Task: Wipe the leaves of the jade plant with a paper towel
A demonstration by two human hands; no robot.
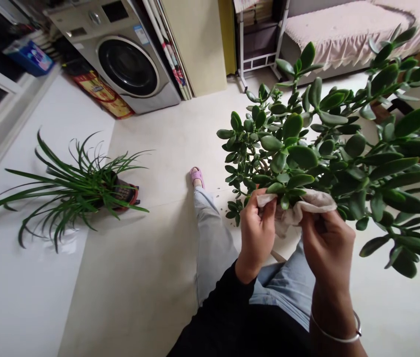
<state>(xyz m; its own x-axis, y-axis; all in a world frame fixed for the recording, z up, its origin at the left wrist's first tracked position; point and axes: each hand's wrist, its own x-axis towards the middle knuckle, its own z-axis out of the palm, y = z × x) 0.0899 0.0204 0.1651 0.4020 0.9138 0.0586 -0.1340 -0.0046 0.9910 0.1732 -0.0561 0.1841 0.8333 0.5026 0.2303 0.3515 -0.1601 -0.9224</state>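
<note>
A large jade plant [302, 156] with thick, glossy green leaves spreads in front of me on the right. My left hand [257, 238] is closed, pinching one end of a damp-looking white cloth [317, 202] against a leaf at the plant's lower edge. With thumb and fingers pressed together, my right hand [329, 248] grips the bunched other part of the same cloth. Several leaves [284, 191] stick out between the two hands, close to the cloth. The fingertips are partly hidden by cloth and leaves.
On the left, a long-leaved potted plant [79, 183] stands by the white wall. A washing machine [128, 64] is at the back, beside a red-and-yellow box [102, 91]. A white metal rack [260, 62] and a pink-covered bed [329, 29] lie behind the jade plant.
</note>
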